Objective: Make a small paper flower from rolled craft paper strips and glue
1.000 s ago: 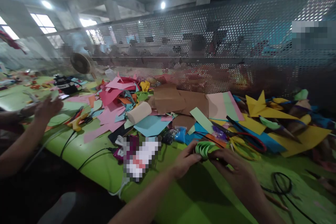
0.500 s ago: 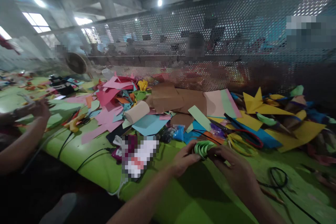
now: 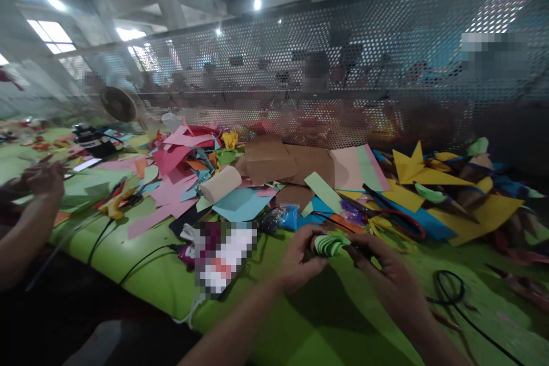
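Observation:
Between my two hands, above the green tabletop, is a light green piece of paper (image 3: 331,245) with several curved, layered folds. My left hand (image 3: 302,263) is closed round its left end, thumb below and fingers on top. The fingers of my right hand (image 3: 384,269) pinch its right end. Just beyond it lie a small bag of blue bits (image 3: 289,217), a bag of purple bits (image 3: 354,213) and scissors (image 3: 405,220) with red-rimmed handles.
Brown paper sheets (image 3: 270,160), pink paper scraps (image 3: 171,189) and a yellow paper star (image 3: 418,168) cover the back. A phone (image 3: 227,263) lies left of my hands, a black cable (image 3: 458,297) right. Another person's hands (image 3: 47,180) are far left, near a yellow corded tool (image 3: 118,205).
The green paper has turned a little and its folds face me more, still held in both hands. The view has shifted slightly. The other person's hands have moved closer together.

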